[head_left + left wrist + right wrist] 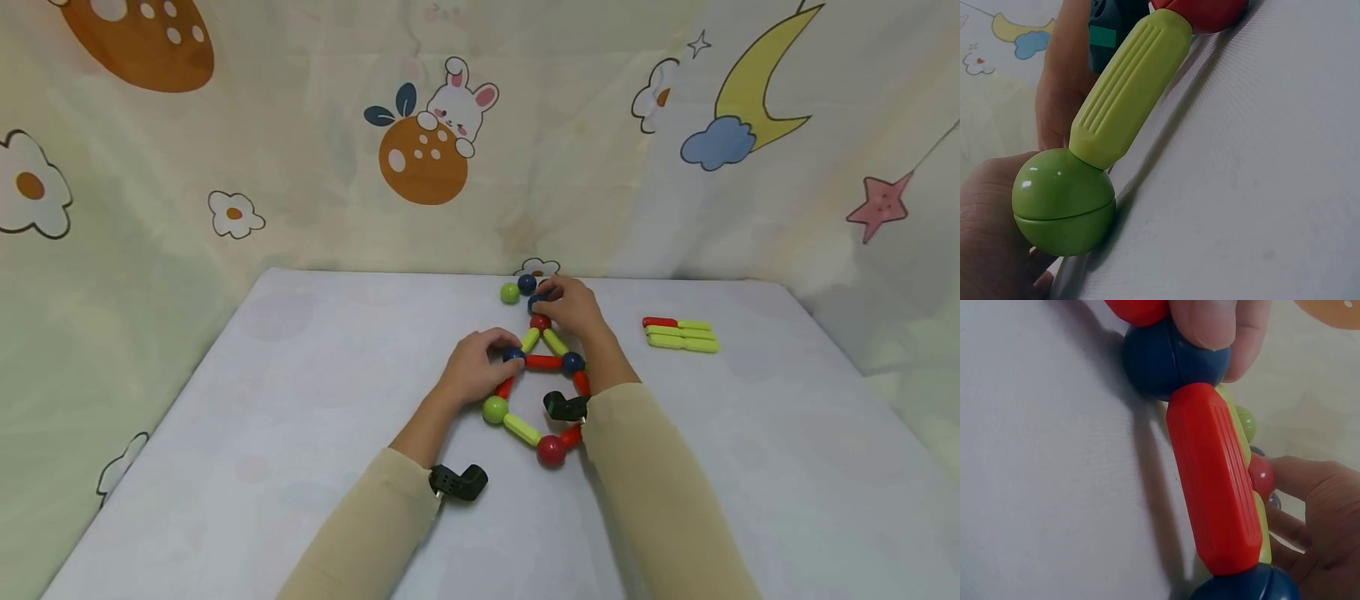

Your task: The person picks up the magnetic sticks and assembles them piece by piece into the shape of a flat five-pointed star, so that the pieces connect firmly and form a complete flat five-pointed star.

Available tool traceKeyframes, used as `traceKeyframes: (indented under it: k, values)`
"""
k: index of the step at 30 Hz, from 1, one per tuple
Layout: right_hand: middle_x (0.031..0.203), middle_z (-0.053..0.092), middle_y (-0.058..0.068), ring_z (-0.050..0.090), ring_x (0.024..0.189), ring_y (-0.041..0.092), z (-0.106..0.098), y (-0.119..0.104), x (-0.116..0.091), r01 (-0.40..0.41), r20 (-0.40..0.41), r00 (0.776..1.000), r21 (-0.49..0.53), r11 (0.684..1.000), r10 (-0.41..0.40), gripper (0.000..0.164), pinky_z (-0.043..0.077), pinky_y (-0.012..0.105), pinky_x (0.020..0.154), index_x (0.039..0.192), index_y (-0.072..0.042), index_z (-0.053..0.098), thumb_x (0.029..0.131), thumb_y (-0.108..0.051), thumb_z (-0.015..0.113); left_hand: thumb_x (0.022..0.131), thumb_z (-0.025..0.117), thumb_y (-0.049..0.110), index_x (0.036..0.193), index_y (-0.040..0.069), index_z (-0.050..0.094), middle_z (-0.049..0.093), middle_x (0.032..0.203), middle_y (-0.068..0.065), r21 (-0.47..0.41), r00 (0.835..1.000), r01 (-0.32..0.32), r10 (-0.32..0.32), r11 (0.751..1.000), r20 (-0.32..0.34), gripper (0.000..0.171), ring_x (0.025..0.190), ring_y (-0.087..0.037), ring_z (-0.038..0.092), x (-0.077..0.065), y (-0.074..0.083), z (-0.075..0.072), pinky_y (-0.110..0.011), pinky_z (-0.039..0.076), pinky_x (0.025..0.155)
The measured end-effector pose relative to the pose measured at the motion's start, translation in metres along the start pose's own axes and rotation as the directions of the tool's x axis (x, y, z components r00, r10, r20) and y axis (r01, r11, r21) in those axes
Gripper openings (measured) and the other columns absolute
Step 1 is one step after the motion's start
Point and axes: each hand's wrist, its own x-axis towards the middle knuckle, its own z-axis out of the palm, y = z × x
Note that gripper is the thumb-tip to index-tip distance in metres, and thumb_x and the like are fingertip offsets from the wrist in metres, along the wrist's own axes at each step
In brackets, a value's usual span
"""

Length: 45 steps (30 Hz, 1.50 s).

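On the white table lies a frame of coloured rods and balls. My left hand (pixel 474 365) pinches the dark blue ball (pixel 513 354) at the frame's left corner; its thumb presses that ball (pixel 1169 359) in the right wrist view. A red rod (pixel 543 362) runs from there to another blue ball (pixel 573 362). Two yellow-green rods (pixel 555 342) meet at a red ball (pixel 540 322). Just beyond it, my right hand (pixel 573 310) pinches a blue ball (pixel 535 303), partly hidden by the fingers. A green ball (pixel 1063 203) fills the left wrist view's near side.
Behind the right hand sit a loose green ball (pixel 510 292) and a blue ball (pixel 527 284). Several rods (pixel 682 337), mostly yellow-green, lie side by side at the right. The frame's near end has a larger red ball (pixel 551 451). A patterned cloth (pixel 315 167) hangs behind the table.
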Motion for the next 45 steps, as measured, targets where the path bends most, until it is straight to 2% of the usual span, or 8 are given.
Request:
traceKeyframes:
  k: [9,17,24,29,35,39,45]
  values:
    - [0.135,0.061,0.021,0.06,0.109,0.036,0.001,-0.002,-0.002,-0.033,-0.006,0.999,0.038,0.999,0.033,0.033,0.056,0.044,0.094,0.131,-0.01,0.063,0.1,-0.023,0.066,0.096,0.072,0.032,0.12,0.019,0.07,0.071,0.122,0.001,-0.005,1.0,0.006,-0.006,1.0,0.003,0.028,0.115,-0.021,0.058,0.0,0.0,0.0,-0.043,0.047,0.106]
    - [0.133,0.062,0.021,0.065,0.097,0.03,-0.002,-0.005,-0.006,-0.03,-0.051,0.998,0.153,0.988,0.038,0.037,0.058,0.032,0.079,0.133,-0.008,0.063,0.098,-0.022,0.067,0.096,0.072,0.032,0.121,0.019,0.07,0.071,0.122,0.001,-0.002,1.0,0.011,-0.011,1.0,0.007,0.028,0.115,-0.021,0.058,-0.001,0.0,-0.001,-0.043,0.047,0.106]
    - [0.137,0.061,0.023,0.07,0.114,0.037,-0.009,-0.003,-0.009,-0.045,-0.03,0.998,0.337,0.94,0.058,0.042,0.059,0.039,0.097,0.139,-0.005,0.058,0.101,-0.019,0.065,0.096,0.072,0.032,0.121,0.018,0.071,0.072,0.122,0.0,-0.011,1.0,-0.001,0.001,1.0,0.005,0.028,0.115,-0.022,0.059,-0.002,0.001,-0.002,-0.044,0.046,0.107]
    - [0.138,0.061,0.022,0.068,0.12,0.037,-0.015,-0.006,-0.017,-0.038,-0.02,0.999,0.414,0.909,0.051,0.046,0.056,0.041,0.103,0.146,-0.005,0.053,0.103,-0.02,0.062,0.096,0.072,0.032,0.12,0.018,0.071,0.072,0.122,0.001,-0.013,1.0,0.0,0.0,1.0,0.002,0.028,0.115,-0.021,0.059,-0.003,0.001,-0.002,-0.043,0.047,0.107]
    - [0.142,0.058,0.018,0.068,0.12,0.033,-0.022,-0.006,-0.031,-0.053,-0.008,0.998,0.446,0.893,0.063,0.044,0.055,0.038,0.103,0.146,-0.009,0.056,0.104,-0.023,0.062,0.095,0.071,0.031,0.12,0.018,0.071,0.072,0.122,0.0,-0.01,1.0,-0.008,0.008,1.0,-0.011,0.028,0.115,-0.021,0.06,-0.003,0.001,-0.002,-0.043,0.047,0.107]
    - [0.143,0.058,0.018,0.068,0.12,0.033,-0.028,-0.002,-0.038,-0.044,-0.013,0.998,0.459,0.887,0.057,0.047,0.054,0.04,0.104,0.147,-0.009,0.054,0.104,-0.026,0.062,0.095,0.072,0.031,0.12,0.018,0.071,0.072,0.121,0.001,-0.009,1.0,-0.014,0.013,1.0,-0.017,0.027,0.115,-0.021,0.06,-0.003,0.001,-0.002,-0.043,0.047,0.108]
    - [0.141,0.06,0.017,0.068,0.12,0.031,-0.039,0.003,-0.05,-0.033,-0.011,0.999,0.45,0.892,0.043,0.049,0.054,0.04,0.106,0.146,-0.009,0.054,0.103,-0.032,0.063,0.095,0.072,0.031,0.12,0.019,0.071,0.072,0.122,0.0,-0.01,1.0,-0.006,0.006,1.0,-0.01,0.028,0.115,-0.021,0.06,-0.003,0.0,0.0,-0.044,0.047,0.107]
